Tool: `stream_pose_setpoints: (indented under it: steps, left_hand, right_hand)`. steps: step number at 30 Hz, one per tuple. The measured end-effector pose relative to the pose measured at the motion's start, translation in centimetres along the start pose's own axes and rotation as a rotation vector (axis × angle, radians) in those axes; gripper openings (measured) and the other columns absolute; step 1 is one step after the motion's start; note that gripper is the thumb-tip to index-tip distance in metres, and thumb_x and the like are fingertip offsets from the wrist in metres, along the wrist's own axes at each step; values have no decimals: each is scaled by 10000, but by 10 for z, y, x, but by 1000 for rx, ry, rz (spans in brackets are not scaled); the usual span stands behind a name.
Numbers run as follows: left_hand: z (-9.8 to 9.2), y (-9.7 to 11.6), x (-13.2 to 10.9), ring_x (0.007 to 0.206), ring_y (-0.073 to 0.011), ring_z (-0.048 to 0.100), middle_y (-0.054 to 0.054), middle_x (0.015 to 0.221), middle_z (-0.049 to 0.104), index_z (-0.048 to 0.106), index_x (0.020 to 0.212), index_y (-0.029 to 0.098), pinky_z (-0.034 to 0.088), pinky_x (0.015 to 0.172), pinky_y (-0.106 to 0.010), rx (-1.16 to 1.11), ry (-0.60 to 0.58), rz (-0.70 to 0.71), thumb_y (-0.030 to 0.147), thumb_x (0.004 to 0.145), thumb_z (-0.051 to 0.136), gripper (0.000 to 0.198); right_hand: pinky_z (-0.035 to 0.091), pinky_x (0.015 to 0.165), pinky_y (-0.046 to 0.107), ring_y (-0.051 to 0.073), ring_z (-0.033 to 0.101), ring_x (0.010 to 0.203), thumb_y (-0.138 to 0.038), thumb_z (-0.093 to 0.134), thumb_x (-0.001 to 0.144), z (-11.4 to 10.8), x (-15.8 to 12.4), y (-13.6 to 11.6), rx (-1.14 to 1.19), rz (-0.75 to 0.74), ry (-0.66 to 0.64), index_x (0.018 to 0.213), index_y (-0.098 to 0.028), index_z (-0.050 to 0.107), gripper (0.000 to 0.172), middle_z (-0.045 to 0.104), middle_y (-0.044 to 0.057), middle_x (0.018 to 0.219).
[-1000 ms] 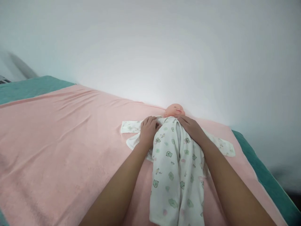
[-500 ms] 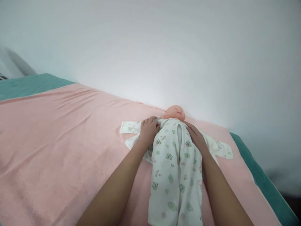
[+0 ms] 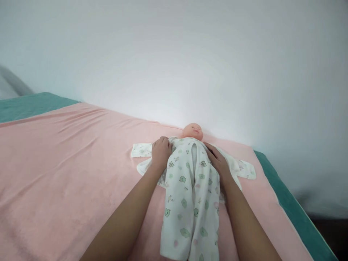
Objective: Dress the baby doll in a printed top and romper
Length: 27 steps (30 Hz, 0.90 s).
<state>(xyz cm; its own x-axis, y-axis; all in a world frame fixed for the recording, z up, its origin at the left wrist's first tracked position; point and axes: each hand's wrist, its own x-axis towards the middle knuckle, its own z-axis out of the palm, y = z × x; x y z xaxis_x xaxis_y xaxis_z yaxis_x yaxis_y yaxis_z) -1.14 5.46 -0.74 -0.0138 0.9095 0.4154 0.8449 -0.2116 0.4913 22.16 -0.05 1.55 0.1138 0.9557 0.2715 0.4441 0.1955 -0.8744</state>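
Observation:
A baby doll (image 3: 193,131) lies on its back, its head close to the wall. White baby pants (image 3: 190,195) with a green and pink animal print cover its body and run down towards me. Beneath them a matching baby shirt (image 3: 246,169) is spread, its sleeves reaching out to both sides. My left hand (image 3: 162,152) is closed at the left side of the pants' waist, fingers bent over the cloth. On the opposite side my right hand (image 3: 219,159) grips the waist edge, its fingers pressed along the cloth; the thumb is hidden.
A pink blanket (image 3: 67,174) with some creases lies under the doll. Green cloth (image 3: 282,188) shows past its right edge and at the far left. A pale wall (image 3: 168,58) rises directly behind the doll's head.
The view has shifted slightly, so the doll, clothes and hands all appear a little further left. Both hands keep nearly the same places at the sides of the pants.

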Motion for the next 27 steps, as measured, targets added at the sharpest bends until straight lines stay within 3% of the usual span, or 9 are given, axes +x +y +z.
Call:
stream_pose_setpoints:
  steps: [4,8,12,15,17,22,24,27]
  left_hand:
    - [-3,4,-10,1041,-217,556,-63,1144,594,592,1062,250,391,954,-368,28,23,88,209,876,502,211]
    - [-11,4,-21,1175,-243,482,-69,1278,533,572,1226,319,347,1027,-398,43,12,224,289,870,540,359]
    - [-23,2,-45,1264,-270,412,-94,1344,484,553,1273,278,357,1052,-428,17,21,250,284,870,540,402]
    - [-38,-2,-86,1295,-246,394,-80,1356,470,533,1280,269,388,1057,-425,-80,65,201,196,904,430,397]
    - [-52,-3,-125,1293,-238,409,-89,1347,473,510,1295,259,391,1073,-436,-174,61,162,187,914,384,408]
    - [-96,5,-222,1203,-208,500,-66,1279,524,495,1275,305,449,1024,-402,-497,-115,62,257,928,391,366]
    - [-108,11,-245,1150,-209,534,-79,1240,546,504,1253,270,471,969,-384,-607,-212,48,249,916,412,350]
    - [-112,17,-259,966,-200,590,-74,1076,608,541,1146,213,488,816,-330,-637,-306,-18,207,863,471,291]
  right_hand:
    - [340,1106,423,216,501,1255,-486,528,864,0,-13,1,61,8,33,1210,-284,621,411,581,20,1336]
    - [296,1145,434,212,445,1315,-469,527,869,0,-36,-4,148,48,67,1211,-280,617,401,518,14,1405]
    - [264,1165,461,214,409,1342,-455,446,912,1,-73,-20,110,85,173,1275,-273,564,423,491,29,1425]
    - [285,1153,490,235,381,1359,-425,454,913,5,-114,-40,38,20,250,1338,-274,494,452,453,51,1449]
    - [316,1138,494,250,372,1364,-374,501,894,9,-146,-57,7,-52,191,1349,-283,473,465,438,62,1454]
    - [461,1030,422,234,423,1322,-137,495,825,20,-218,-95,-93,-156,-276,1332,-348,472,550,421,28,1448]
    - [496,959,399,228,490,1237,-49,467,767,26,-232,-104,-193,-204,-296,1272,-300,508,566,471,55,1373]
    - [506,806,367,213,568,979,-6,445,730,36,-237,-112,-409,-207,-226,1052,-216,574,405,574,76,1102]
